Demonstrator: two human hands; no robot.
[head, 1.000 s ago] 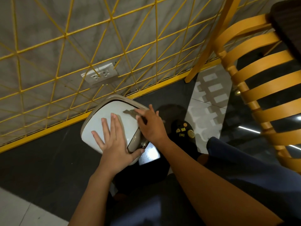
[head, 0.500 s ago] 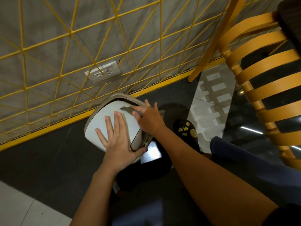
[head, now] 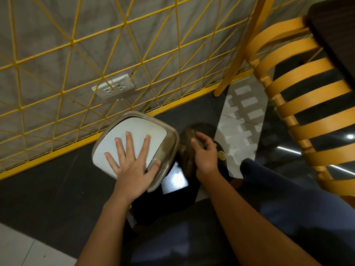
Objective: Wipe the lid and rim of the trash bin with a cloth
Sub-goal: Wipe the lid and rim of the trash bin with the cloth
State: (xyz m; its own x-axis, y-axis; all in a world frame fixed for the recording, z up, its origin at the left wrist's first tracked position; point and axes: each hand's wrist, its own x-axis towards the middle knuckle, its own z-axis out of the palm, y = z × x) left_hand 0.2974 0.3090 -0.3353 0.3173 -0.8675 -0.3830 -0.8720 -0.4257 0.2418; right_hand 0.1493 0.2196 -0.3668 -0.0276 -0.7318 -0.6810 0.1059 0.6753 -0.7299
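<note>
The trash bin [head: 166, 150] stands on the dark floor [head: 48, 181], a wall socket [head: 113, 86] at its 11 o'clock. The left hand [head: 132, 169] lies flat on the white lid [head: 138, 127], fingers spread straight. At the bin's 3 o'clock, the right hand [head: 205, 156] curls its fingers round a blurred brownish cloth [head: 189, 150].

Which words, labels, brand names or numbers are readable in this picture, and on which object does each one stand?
No text can be read.
Gold round badge on the black shoe: too small and blurred to read.
Wall socket: no lettering visible.
White bin lid: plain, no print.
Cloth: blurred by motion, no print seen.
</note>
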